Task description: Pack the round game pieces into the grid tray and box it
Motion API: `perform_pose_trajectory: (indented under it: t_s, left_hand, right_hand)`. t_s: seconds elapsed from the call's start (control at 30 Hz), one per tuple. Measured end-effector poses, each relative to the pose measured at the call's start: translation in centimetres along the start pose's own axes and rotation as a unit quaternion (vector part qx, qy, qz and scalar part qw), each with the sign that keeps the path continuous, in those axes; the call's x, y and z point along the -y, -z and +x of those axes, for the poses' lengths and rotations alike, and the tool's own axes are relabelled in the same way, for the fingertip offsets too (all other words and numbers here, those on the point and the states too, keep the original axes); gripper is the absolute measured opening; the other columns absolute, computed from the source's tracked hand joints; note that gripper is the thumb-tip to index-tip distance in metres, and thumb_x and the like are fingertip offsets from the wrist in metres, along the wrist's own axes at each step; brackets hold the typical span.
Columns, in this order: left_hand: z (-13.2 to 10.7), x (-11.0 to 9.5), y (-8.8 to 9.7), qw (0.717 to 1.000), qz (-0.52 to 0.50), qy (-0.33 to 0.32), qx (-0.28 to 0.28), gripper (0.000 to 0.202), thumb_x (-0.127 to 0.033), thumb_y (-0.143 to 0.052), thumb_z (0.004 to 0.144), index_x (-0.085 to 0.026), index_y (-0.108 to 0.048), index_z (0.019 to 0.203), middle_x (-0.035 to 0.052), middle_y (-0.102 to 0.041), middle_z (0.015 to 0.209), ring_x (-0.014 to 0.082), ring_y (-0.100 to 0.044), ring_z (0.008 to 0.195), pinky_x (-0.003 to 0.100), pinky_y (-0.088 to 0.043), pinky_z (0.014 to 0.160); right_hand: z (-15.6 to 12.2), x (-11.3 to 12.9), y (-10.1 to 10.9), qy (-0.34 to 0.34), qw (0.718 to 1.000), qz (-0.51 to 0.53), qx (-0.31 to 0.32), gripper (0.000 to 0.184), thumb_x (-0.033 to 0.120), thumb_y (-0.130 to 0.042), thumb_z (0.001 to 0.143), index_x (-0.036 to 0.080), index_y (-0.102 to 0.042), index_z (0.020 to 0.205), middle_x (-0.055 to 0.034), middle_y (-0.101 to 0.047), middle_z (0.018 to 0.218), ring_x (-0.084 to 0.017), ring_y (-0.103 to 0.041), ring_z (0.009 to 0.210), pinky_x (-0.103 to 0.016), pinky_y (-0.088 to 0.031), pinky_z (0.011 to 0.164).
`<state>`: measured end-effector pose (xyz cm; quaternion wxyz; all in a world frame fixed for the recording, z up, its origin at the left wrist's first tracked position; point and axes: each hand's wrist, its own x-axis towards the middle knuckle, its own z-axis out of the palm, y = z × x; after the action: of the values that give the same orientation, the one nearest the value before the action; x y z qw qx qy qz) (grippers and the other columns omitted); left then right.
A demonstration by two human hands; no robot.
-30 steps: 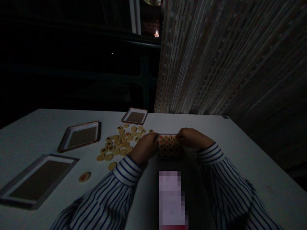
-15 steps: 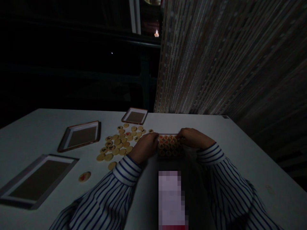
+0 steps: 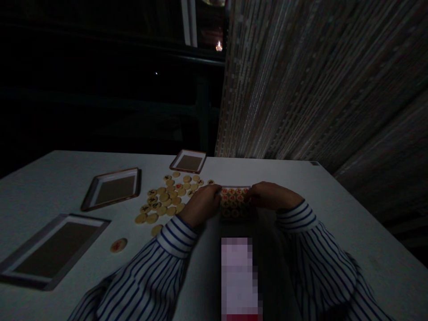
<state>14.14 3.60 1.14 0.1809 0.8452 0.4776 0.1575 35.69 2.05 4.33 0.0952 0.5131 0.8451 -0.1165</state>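
Observation:
A shallow box (image 3: 236, 187) filled with rows of round xiangqi pieces (image 3: 231, 203) lies in front of me, with red-marked pieces in the far rows. The near side of the box is in deep shadow. At its left edge my left hand (image 3: 203, 204) is closed, thumb and fingers gripping the rim. My right hand (image 3: 276, 195) curls over the right side, its fingertips at the right-hand pieces. Whether those fingertips pinch a piece or only the edge is too dark to make out. A heap of loose xiangqi pieces (image 3: 163, 197) spreads left of my left hand.
Three shallow trays stand on the white table (image 3: 337, 232): a large one (image 3: 55, 249) at near left, a middle one (image 3: 113, 189) behind it, and a small one (image 3: 189, 161) at the back. One red-marked piece (image 3: 118, 245) lies apart. A string curtain (image 3: 284, 89) hangs beyond.
My right hand has shifted slightly; its fingertips are now lower, further over the right-hand pieces. My left hand stays at the box's left edge.

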Motion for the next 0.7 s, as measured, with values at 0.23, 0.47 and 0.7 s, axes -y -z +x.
perform_pose_trajectory:
  t_s: [0.23,0.47,0.7]
  left_hand:
    - [0.00,-0.08,0.05,1.000,-0.005,0.006,0.002,0.030,-0.019,-0.040,0.080,-0.016,-0.060,0.104,0.0094,-0.065,0.101,0.0205,-0.058,0.095,0.030,-0.042,0.085]
    - [-0.02,-0.01,-0.01,1.000,0.004,-0.008,-0.002,0.028,-0.020,-0.039,0.081,-0.016,-0.061,0.099,0.0094,-0.066,0.095,0.0205,-0.060,0.091,0.029,-0.043,0.080]
    - [-0.05,-0.09,0.19,1.000,0.009,-0.005,0.008,0.030,-0.019,-0.039,0.081,-0.016,-0.061,0.101,0.0100,-0.066,0.098,0.0218,-0.060,0.093,0.030,-0.043,0.080]
  right_hand:
    - [0.02,0.19,0.11,-0.009,1.000,0.001,0.007,0.028,0.019,-0.050,0.075,0.027,-0.067,0.096,-0.0034,-0.069,0.090,-0.017,-0.062,0.078,-0.024,-0.042,0.063]
    - [0.14,0.03,-0.15,-0.017,1.000,-0.006,0.006,0.030,0.019,-0.049,0.074,0.028,-0.066,0.098,-0.0025,-0.068,0.092,-0.017,-0.062,0.079,-0.024,-0.043,0.064]
    - [0.21,-0.07,-0.28,-0.012,1.000,-0.003,-0.001,0.030,0.018,-0.048,0.074,0.026,-0.066,0.097,-0.0034,-0.069,0.092,-0.018,-0.063,0.079,-0.025,-0.043,0.064]
